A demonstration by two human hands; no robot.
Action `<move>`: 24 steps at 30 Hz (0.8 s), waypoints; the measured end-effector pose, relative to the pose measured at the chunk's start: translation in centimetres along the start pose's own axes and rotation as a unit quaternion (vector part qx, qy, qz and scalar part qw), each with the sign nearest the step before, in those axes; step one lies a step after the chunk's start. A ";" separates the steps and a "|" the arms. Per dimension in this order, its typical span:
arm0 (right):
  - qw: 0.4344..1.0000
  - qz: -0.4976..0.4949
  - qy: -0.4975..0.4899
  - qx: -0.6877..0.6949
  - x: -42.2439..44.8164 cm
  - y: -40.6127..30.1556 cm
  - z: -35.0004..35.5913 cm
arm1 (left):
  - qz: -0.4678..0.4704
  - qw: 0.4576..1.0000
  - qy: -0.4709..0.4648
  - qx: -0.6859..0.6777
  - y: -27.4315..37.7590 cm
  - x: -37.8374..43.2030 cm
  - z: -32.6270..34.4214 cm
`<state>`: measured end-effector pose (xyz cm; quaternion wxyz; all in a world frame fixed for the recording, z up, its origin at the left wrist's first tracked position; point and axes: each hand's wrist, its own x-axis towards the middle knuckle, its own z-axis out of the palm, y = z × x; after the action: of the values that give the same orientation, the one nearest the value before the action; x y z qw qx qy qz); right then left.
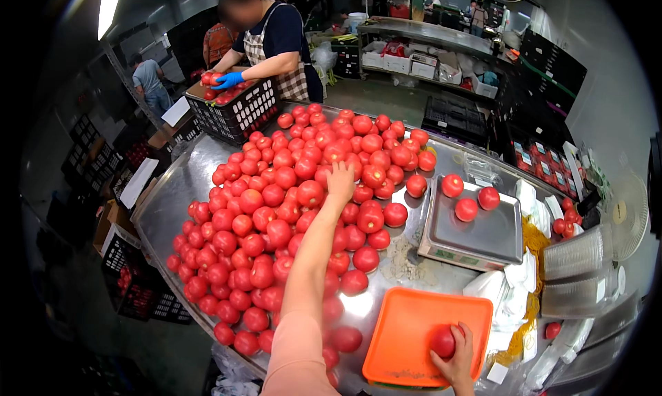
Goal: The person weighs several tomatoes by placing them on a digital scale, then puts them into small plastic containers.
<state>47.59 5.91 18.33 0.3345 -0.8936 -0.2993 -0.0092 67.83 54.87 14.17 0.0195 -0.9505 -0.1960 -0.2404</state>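
Note:
My left hand reaches over a large heap of red tomatoes on the metal table. Its fingers touch tomatoes near the heap's far side; whether they grip one is hidden by the back of the hand. Lower right, my right hand curls around a tomato low over an orange plastic tray. Beyond the tray stands a weighing scale with a steel pan. Three tomatoes rest apart from one another on that pan.
Across the steel table, a person in a checked apron handles tomatoes over a black crate. At right lie white bags, yellow netting and clear plastic containers. A fan stands behind them.

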 end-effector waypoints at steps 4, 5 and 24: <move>0.999 0.017 0.005 -0.031 1.0 -1.5 -1.1 | -0.022 0.998 -0.023 0.050 0.8 1.9 3.2; 0.999 0.026 -0.005 -0.017 0.4 -1.3 -0.7 | -0.014 0.998 -0.017 0.050 0.7 1.8 3.3; 0.997 0.049 0.019 0.054 -0.5 -1.0 0.1 | -0.052 0.627 -0.476 -0.614 12.2 -21.5 -16.6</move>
<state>46.67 6.29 18.76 0.3880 -0.8873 -0.2493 0.0063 47.67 33.68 19.58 -0.6771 -0.7126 -0.0340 0.1807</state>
